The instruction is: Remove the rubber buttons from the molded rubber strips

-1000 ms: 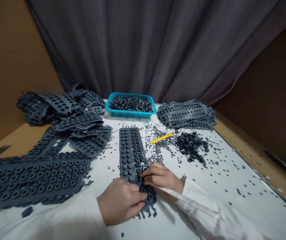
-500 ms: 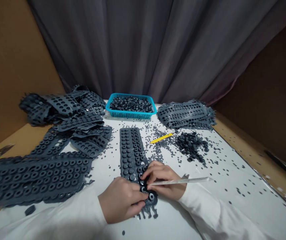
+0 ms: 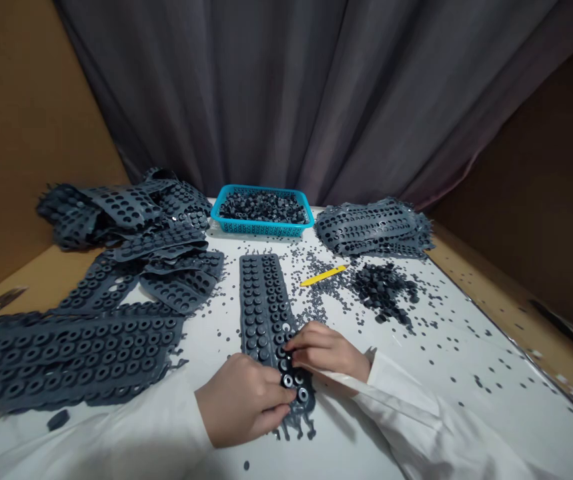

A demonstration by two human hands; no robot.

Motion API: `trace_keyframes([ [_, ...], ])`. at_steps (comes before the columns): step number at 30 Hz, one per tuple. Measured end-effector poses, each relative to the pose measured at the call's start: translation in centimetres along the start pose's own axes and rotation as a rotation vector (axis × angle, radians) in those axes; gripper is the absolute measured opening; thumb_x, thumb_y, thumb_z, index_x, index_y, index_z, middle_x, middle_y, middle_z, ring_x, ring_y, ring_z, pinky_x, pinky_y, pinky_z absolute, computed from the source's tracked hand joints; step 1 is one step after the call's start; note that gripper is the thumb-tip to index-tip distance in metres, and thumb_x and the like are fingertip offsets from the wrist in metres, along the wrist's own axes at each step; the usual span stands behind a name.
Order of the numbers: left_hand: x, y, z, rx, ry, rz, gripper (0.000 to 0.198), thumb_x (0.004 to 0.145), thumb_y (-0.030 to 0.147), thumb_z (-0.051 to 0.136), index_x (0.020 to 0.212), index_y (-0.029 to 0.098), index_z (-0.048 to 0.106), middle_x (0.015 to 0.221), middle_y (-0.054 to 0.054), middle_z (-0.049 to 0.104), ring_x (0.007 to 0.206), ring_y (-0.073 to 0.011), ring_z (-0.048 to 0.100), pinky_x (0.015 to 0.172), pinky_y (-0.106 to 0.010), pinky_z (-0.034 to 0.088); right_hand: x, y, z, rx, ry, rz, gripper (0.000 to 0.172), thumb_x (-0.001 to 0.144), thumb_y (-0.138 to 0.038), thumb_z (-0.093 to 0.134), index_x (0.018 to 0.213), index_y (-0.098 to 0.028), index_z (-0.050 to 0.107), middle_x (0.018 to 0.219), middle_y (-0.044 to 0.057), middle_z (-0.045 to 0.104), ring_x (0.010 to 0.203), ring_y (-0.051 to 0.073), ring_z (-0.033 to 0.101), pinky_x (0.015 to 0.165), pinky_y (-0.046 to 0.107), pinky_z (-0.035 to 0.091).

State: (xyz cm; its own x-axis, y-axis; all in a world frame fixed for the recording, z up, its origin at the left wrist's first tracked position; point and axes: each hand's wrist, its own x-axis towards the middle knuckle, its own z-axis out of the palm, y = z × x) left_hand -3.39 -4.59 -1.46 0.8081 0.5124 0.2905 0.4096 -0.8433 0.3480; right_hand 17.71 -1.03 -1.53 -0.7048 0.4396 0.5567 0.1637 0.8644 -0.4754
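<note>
A long strip of dark grey rubber sheet (image 3: 261, 313) with rows of round studs lies lengthwise on the white table top (image 3: 416, 360). My left hand (image 3: 243, 400) pinches its near end, and my right hand (image 3: 329, 353) presses on the studs just beyond, fingertips close to my left fingers. Some studs near my fingers show as shiny rings. A thin white strip (image 3: 339, 383) runs from under my right hand along the sleeve. What it is stays unclear. The near end of the rubber strip is partly hidden by my hands.
A blue plastic basket (image 3: 262, 212) of loose rubber pieces stands at the back. Perforated sheets are piled at left (image 3: 66, 353) and back right (image 3: 366, 230). A yellow stick (image 3: 323, 275) and a heap of pieces (image 3: 381, 290) lie nearby. Small bits are scattered widely. A grey curtain hangs behind.
The thin white strip swung out to the right half a second ago and now lies back along the sleeve. My right hand has shifted slightly, and more shiny rings show at the strip's near end.
</note>
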Motion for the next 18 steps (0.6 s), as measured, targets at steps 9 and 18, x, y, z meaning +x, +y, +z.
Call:
trace_keyframes([
  [9,0.02,-0.04,-0.20,0.014,0.000,0.002,0.020,0.084,0.027,0.047,0.090,0.026,0.066,0.063,0.004,0.062,0.050,-0.0122,0.056,0.045,-0.025,0.035,0.32,-0.59,0.32,0.270,0.038,0.132,0.023,0.085,-0.034,0.058,0.071,-0.016,0.059,0.081,0.010,0.069,0.075,0.015,0.060,0.072,0.031,0.046],
  [18,0.19,-0.13,-0.13,-0.007,-0.019,-0.007,0.019,0.084,0.026,0.048,0.090,0.026,0.066,0.066,0.004,0.062,0.052,-0.0125,0.056,0.046,-0.026,0.034,0.01,-0.22,0.23,0.170,0.002,0.062,0.022,0.086,-0.032,0.056,0.073,-0.015,0.062,0.082,0.010,0.070,0.078,0.015,0.058,0.071,0.029,0.047],
])
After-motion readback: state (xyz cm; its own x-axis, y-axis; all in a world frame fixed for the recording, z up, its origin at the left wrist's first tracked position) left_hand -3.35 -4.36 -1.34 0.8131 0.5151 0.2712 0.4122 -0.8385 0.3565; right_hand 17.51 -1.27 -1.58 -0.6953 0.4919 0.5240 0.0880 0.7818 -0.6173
